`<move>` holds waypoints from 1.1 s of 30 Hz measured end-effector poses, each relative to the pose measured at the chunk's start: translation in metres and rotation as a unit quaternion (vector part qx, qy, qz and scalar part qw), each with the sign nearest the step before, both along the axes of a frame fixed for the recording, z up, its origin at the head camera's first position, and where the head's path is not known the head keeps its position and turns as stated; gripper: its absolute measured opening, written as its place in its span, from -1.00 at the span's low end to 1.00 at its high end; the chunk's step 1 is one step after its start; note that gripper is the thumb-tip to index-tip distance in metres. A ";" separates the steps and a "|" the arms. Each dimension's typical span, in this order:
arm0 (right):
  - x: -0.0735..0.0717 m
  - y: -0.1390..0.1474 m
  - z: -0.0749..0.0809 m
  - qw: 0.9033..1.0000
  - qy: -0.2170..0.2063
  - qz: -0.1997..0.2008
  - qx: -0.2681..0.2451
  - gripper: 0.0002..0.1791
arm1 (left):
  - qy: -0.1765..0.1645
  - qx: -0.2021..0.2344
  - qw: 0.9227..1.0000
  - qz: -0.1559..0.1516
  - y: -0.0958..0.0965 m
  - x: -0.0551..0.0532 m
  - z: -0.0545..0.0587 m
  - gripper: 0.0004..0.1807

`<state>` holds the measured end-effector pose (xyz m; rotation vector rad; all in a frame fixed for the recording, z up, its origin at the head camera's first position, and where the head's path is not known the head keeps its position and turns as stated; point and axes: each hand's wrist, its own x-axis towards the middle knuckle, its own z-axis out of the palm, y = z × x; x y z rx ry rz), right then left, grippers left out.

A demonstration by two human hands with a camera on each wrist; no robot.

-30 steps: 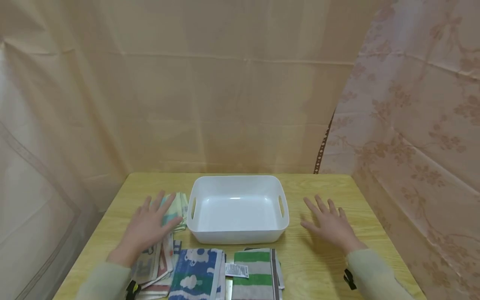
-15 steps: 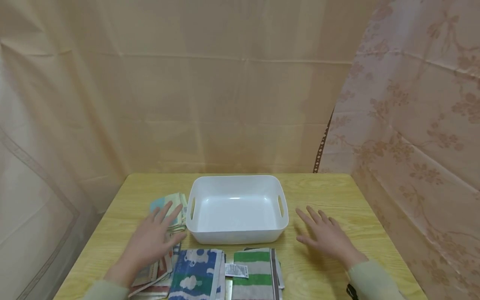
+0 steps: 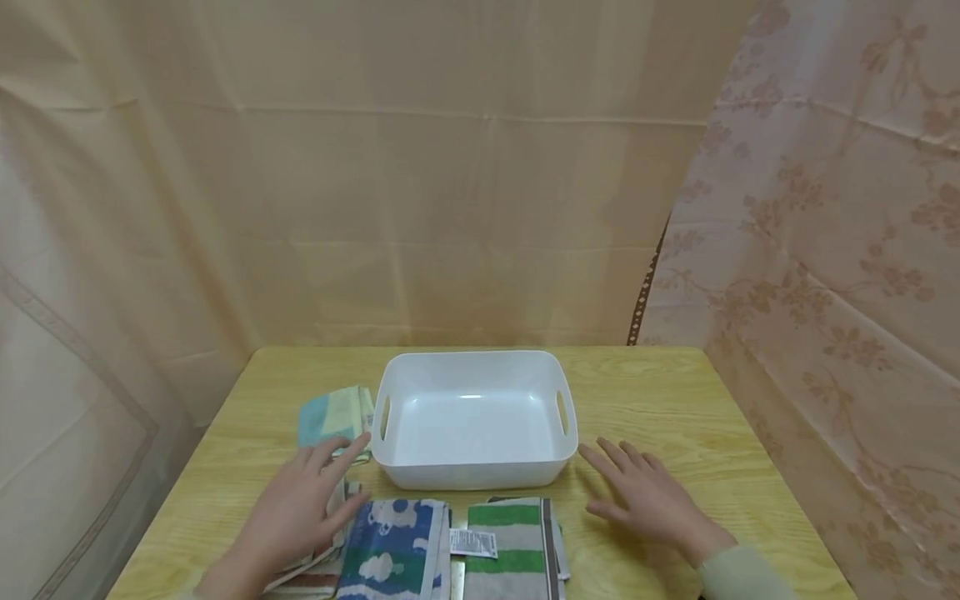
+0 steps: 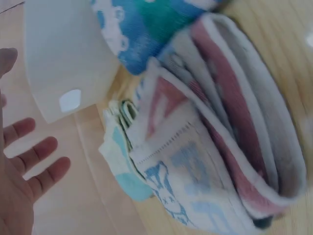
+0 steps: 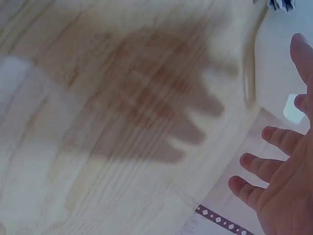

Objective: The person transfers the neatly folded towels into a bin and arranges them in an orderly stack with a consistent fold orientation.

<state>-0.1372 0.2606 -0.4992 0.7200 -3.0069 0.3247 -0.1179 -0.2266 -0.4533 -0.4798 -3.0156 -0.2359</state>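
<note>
My left hand [image 3: 300,504], fingers spread and holding nothing, hovers over folded towels [image 4: 195,161] with pink and white edges, left of the white basket. To the right of the basket, my right hand [image 3: 648,500] is over the bare wood with its fingers apart, casting a shadow in the right wrist view. The white plastic basket [image 3: 472,475] has a handle slot at each end and nothing inside. A blue and green patterned towel [image 3: 390,546] and a green and grey striped towel [image 3: 506,546] lie folded in front of it. A yellow and turquoise towel [image 3: 337,412] lies at its left.
A white printed label [image 3: 473,542] sticks out between the two front towels. The wooden table [image 3: 645,383] ends at a beige curtain [image 3: 450,208] behind, with a floral curtain [image 3: 847,275] along the right side.
Both hands have drawn back toward the near side of the table, the right one also shifting slightly left toward the basket. More of the yellow and turquoise towel shows now. The towels and basket stay put.
</note>
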 end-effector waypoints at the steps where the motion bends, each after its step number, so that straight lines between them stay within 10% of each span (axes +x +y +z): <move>1: 0.001 -0.001 -0.001 1.000 0.000 0.003 0.003 -0.17 | 0.001 -0.003 1.000 -0.006 0.000 0.001 -0.001 -0.17; 19: 0.012 -0.022 -0.008 0.994 -0.007 0.105 0.026 -0.23 | -0.077 -0.025 0.978 -0.195 0.037 0.007 -0.036 -0.28; 33: 0.016 -0.044 -0.017 0.988 -0.102 0.112 0.029 -0.16 | 0.026 -0.028 0.953 -0.302 0.075 0.003 -0.053 -0.26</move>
